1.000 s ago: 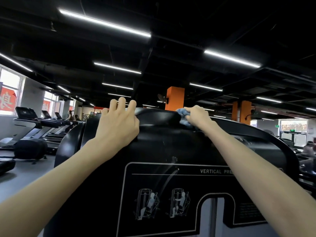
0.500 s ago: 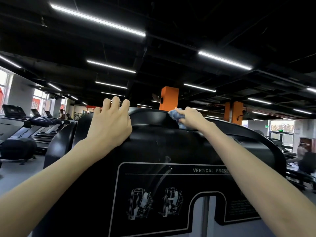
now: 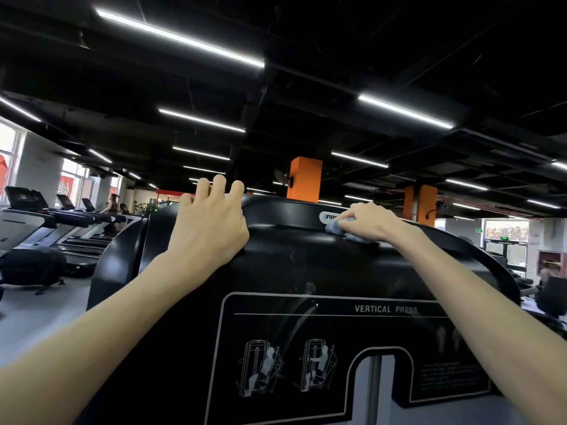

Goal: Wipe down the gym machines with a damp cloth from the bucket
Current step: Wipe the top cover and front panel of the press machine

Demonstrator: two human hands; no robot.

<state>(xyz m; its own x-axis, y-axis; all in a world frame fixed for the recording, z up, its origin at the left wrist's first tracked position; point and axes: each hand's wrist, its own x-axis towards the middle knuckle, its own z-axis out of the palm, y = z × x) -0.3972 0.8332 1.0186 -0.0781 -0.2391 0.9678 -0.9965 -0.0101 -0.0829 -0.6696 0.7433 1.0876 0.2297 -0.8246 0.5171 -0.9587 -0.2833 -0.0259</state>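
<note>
Two hands on one black vertical press machine (image 3: pixel 306 265): the left hand (image 3: pixel 211 228) hooks its fingers over the top edge, tips hidden, while the right hand (image 3: pixel 371 222) has its grip clenched on one blue cloth (image 3: pixel 336 229), mostly covered, at a half-hidden logo plate (image 3: pixel 329 216).

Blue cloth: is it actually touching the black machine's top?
Touching. The head view shows the blue cloth bunched against the machine top, under the right hand.
</note>
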